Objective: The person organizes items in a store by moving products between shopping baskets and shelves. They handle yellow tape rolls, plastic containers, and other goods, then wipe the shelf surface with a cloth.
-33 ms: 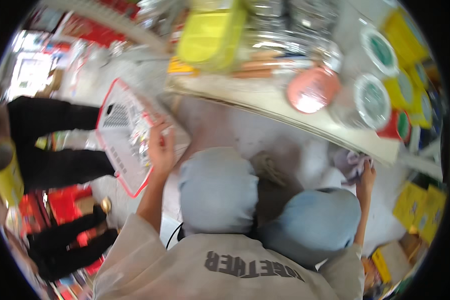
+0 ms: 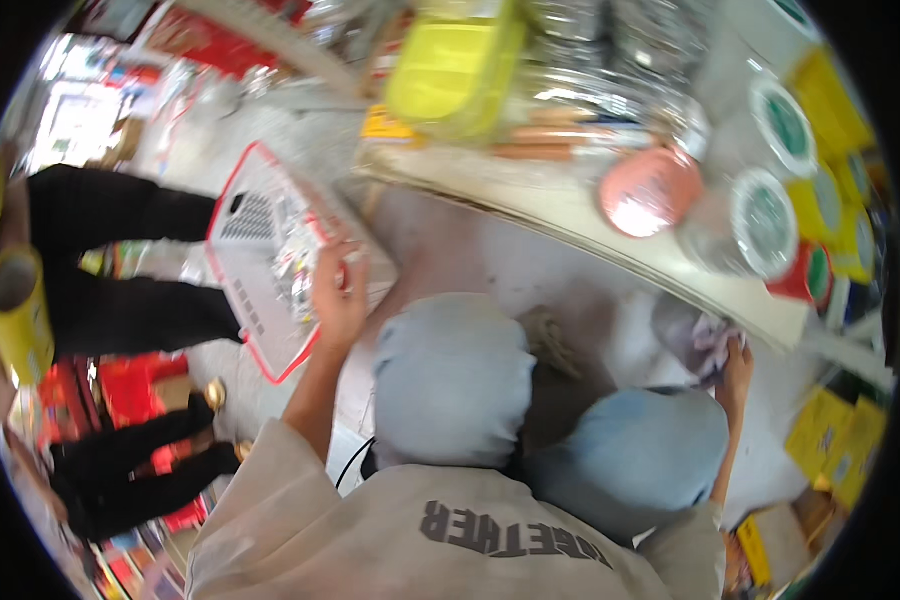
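My left hand (image 2: 340, 300) is closed over the near side of a white basket (image 2: 238, 285) with a red rim, its fingers curled at the edge. Inside the basket lie small, mixed packaged items (image 2: 295, 262), too blurred to name. Out to the right and low, below the table edge, my right hand (image 2: 736, 366) grips a crumpled purple-grey cloth (image 2: 712, 338). My bent knees in pale blue trousers stand between the two hands.
Ahead, a pale table (image 2: 560, 205) bears a yellow-green plastic container (image 2: 448, 85), a round pink item (image 2: 650, 190) and clear tubs with white-and-green lids (image 2: 767, 222). A person in black trousers (image 2: 135, 310) stands at the left. Yellow boxes (image 2: 828, 430) sit at the right.
The view has shifted slightly, so the table and basket appear a little further right. Both hands keep their places at the basket and the cloth.
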`<state>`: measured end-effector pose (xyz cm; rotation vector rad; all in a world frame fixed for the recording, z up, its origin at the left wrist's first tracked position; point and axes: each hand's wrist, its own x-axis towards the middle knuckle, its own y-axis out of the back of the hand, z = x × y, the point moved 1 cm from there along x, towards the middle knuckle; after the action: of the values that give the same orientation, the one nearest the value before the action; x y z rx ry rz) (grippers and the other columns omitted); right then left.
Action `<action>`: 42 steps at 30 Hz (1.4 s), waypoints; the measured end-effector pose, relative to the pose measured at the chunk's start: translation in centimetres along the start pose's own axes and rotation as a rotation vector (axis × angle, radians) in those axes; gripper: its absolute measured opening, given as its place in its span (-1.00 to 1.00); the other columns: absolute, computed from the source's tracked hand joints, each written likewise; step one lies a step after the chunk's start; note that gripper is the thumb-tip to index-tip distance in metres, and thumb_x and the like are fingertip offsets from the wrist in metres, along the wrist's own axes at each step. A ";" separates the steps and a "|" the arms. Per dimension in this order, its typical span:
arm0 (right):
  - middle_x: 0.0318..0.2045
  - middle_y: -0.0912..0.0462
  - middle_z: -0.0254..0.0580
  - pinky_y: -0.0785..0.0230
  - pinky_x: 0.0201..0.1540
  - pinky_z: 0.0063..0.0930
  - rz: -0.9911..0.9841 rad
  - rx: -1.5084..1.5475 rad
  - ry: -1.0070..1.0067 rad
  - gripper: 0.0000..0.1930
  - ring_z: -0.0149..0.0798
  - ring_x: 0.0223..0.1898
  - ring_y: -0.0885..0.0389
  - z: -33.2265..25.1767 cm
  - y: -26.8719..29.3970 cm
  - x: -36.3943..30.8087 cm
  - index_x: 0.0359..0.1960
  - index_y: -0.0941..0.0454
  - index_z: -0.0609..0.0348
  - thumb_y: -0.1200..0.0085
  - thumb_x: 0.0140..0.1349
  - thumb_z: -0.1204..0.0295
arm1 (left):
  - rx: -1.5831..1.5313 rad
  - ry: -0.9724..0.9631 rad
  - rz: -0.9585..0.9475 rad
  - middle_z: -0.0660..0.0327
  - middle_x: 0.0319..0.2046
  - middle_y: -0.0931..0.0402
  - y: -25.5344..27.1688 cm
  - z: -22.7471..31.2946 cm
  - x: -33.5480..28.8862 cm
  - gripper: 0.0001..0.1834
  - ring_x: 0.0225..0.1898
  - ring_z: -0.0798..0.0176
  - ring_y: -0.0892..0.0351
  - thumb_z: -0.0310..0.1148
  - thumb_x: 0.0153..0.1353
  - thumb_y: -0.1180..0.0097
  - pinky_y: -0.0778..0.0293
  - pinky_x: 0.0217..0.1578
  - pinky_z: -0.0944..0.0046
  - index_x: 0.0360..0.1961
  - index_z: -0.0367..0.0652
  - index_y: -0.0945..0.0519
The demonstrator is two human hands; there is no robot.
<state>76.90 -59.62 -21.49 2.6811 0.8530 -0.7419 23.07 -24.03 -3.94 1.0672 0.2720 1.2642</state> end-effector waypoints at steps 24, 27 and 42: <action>-0.12 -0.65 0.11 -0.46 0.03 -0.24 -1.397 -0.982 0.452 -0.65 0.06 -0.07 -0.63 -19.4 -31.3 -10.7 -0.01 -0.56 0.27 -0.03 0.15 0.46 | -2.100 0.149 0.324 0.04 0.54 0.23 17.8 -0.1 -1.9 0.06 0.51 -0.18 0.11 0.05 0.15 -0.30 0.00 0.41 -0.29 0.52 -0.07 0.01; -0.09 -0.63 0.15 -0.41 0.09 -0.09 -1.500 -1.114 0.531 -0.66 0.18 -0.01 -0.58 -15.9 -33.5 -10.9 -0.01 -0.54 0.25 -0.05 0.21 0.37 | -2.084 0.057 0.136 0.07 0.56 0.42 17.6 -2.5 -2.8 0.01 0.51 -0.22 0.17 0.00 0.21 -0.24 -0.07 0.31 -0.48 0.54 0.04 0.07; 0.39 -0.19 0.23 -0.15 0.40 -0.10 -1.145 -0.649 0.921 -0.01 0.20 0.40 -0.20 -25.5 -33.7 -21.3 0.43 -0.07 0.30 -0.38 0.11 0.08 | -1.646 0.508 -0.100 -0.01 0.38 -0.20 9.0 0.3 -3.9 0.12 0.37 -0.19 -0.23 -0.13 -0.16 -0.42 -0.27 0.30 -0.28 0.46 -0.14 -0.14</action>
<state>52.11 -33.47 9.24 1.6506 2.3488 0.6726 16.29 -28.23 1.70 -0.6651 -0.3409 1.1439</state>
